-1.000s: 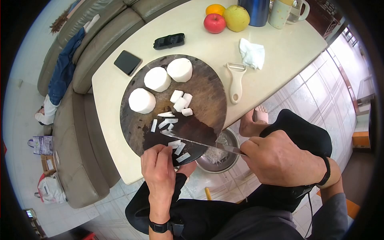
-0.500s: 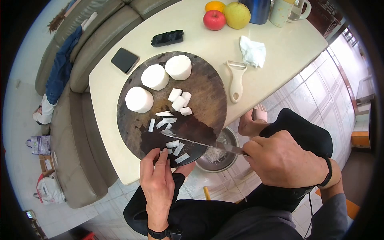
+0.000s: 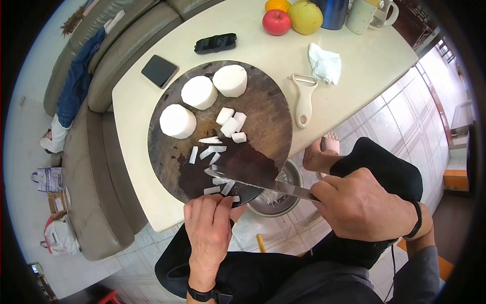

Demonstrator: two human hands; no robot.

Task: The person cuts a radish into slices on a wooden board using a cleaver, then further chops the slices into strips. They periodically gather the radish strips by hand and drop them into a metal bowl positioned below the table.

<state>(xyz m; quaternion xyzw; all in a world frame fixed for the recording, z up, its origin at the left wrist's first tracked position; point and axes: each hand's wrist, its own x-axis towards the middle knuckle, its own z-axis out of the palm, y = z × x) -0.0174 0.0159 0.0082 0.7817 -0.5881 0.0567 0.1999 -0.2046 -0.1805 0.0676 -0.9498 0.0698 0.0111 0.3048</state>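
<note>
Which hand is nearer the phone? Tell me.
Left. The left hand rests at the near edge of the board, below the phone; the right hand, gripping the knife, sits farther right.

The chopping board [image 3: 266,109] sits at the table's [image 3: 354,61] near edge, overhanging it above a bowl [image 3: 292,176] on the floor. Three chunks [image 3: 199,92] line the board's far-left part. Small blocks [image 3: 230,124] lie just right of them near the middle, with strips [image 3: 210,152] before those. The knife [image 3: 253,183] crosses the board's near part (blade over the nearest strips). The right hand [image 3: 362,205] is at its handle, off the table's edge, and the left hand [image 3: 210,233] is at the board's near rim. A peeler [image 3: 304,104] and a cloth [image 3: 325,63] lie right of the board. A phone [image 3: 159,71] and a case [image 3: 215,43] lie behind it to the left. Fruit [image 3: 277,22] and cups [image 3: 360,15] stand along the far edge.
</note>
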